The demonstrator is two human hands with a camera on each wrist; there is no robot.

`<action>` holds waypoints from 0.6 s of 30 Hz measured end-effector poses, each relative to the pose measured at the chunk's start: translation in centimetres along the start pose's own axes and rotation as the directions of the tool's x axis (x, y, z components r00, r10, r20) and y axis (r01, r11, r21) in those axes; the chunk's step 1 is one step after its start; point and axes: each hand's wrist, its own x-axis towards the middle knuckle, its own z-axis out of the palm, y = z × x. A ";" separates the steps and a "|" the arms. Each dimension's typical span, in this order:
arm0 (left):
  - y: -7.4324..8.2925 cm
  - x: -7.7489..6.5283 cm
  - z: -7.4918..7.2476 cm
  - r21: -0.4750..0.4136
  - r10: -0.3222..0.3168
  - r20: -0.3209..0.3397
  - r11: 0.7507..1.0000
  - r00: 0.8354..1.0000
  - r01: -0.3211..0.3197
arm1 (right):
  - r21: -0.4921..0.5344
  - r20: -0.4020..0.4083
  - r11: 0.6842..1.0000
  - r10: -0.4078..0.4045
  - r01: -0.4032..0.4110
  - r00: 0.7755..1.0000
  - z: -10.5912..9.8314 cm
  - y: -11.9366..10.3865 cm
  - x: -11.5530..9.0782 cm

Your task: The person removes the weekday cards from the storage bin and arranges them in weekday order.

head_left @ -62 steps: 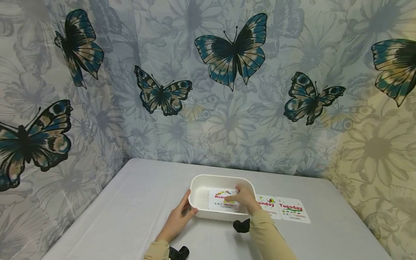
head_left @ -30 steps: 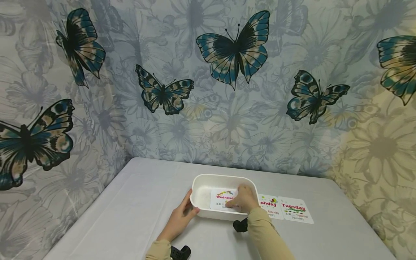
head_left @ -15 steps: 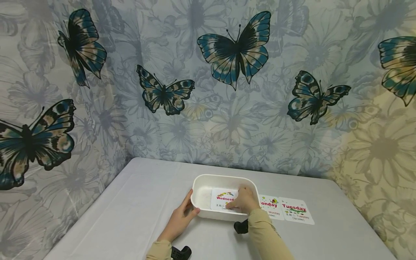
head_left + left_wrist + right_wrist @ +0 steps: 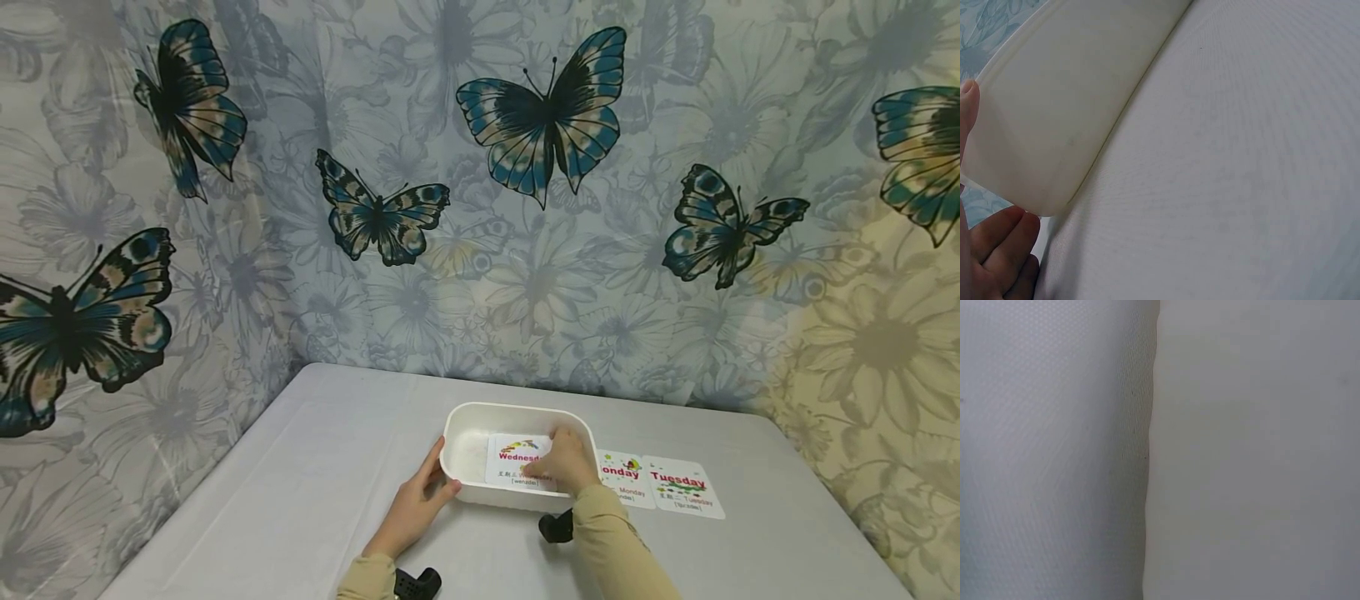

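A white plastic box (image 4: 510, 499) stands near the table's middle with a "Wednesday" card (image 4: 512, 460) lying inside. My left hand (image 4: 408, 507) holds the box's left end, thumb at the front rim and fingers around the side; the left wrist view shows those fingers (image 4: 1007, 250) against the box corner. My right hand (image 4: 567, 464) reaches into the box and grips the card's right part, thumb over its face. The other fingertips are hidden behind the hand. In the right wrist view only the box wall (image 4: 1247, 456) and tablecloth show.
Right of the box lie a "Monday" card (image 4: 625, 487), partly covered by the box and right arm, and a "Tuesday" card (image 4: 682, 487) beside it. The white-covered table (image 4: 300, 467) meets butterfly-patterned cloth walls (image 4: 540, 317) at the back and sides.
My right thumb has shifted slightly over the Wednesday card, which stays in the box. My left hand keeps its hold, and the whole view has drifted a little.
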 end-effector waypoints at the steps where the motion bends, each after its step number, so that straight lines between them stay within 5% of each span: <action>1: 0.0 0.0 0.0 0.000 0.001 -0.001 1.000 1.000 -0.001 | 0.010 -0.003 1.000 0.008 -0.008 1.000 0.0 -0.1 -0.1; 18: 0.3 0.0 0.0 -0.011 0.008 -0.004 1.000 1.000 -0.008 | 0.087 -0.109 0.995 -0.036 0.046 0.993 -0.7 -1.6 -0.4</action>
